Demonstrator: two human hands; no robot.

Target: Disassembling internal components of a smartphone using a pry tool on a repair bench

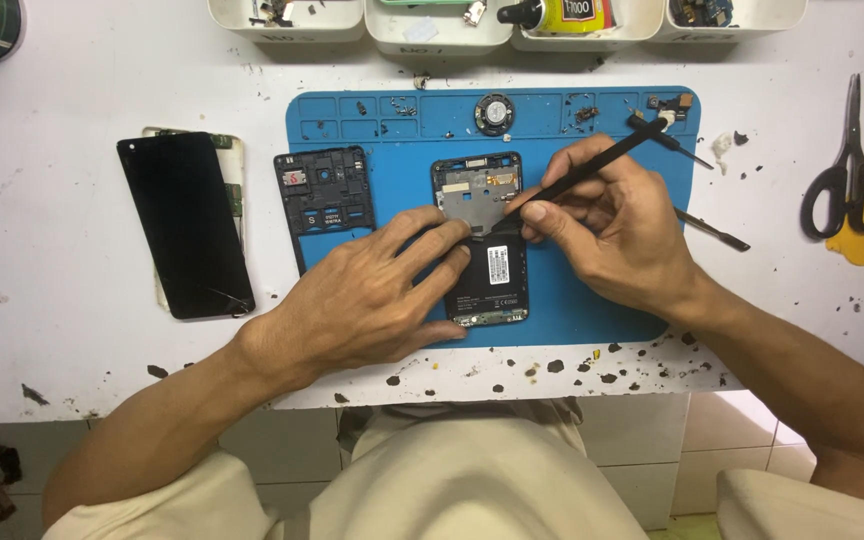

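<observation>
left hand (372, 290) lies flat, fingers spread, pressing on the opened phone (482, 245) at the middle of the blue mat (592, 300), hiding its left edge. right hand (607, 215) pinches a thin black stick tool (602, 160); its tip meets the phone's metal plate, contact point hard to make out. black plastic frame (322, 195) left of the phone, glossy cracked screen (184, 225) further left. scissors (847, 175) at right. white trays (442, 25) cut off at top.

The left hand (372, 290) hides the opened phone's (492, 270) left edge; top trays (437, 30) are cut off.
</observation>
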